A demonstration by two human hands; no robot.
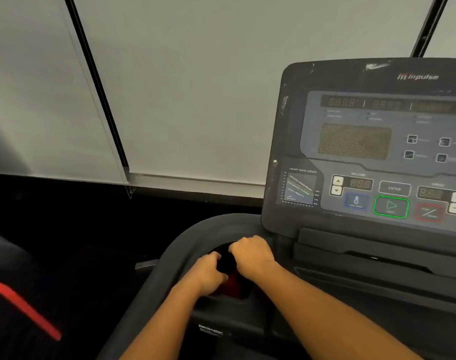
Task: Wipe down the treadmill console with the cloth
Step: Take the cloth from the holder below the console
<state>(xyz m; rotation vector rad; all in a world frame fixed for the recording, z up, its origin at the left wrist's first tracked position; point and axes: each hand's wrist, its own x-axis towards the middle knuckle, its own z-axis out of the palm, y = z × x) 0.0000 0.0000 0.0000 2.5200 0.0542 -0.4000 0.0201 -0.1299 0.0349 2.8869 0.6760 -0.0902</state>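
The dark treadmill console (372,152) fills the right side, with its displays, a green start button (391,206) and a red stop button (429,213). Left of it lies a rounded side pocket (195,237) in the console tray. Both hands are down in that pocket. My left hand (208,275) and my right hand (251,255) are curled, close together, over a dark and red cloth (232,284). Most of the cloth is hidden under the hands, and which fingers grip it is hard to see.
White roller blinds (182,87) with black window frames hang behind the console. At the far left stands another dark machine with a red stripe (24,310). The floor between is dark. A shelf ledge (377,245) runs below the buttons.
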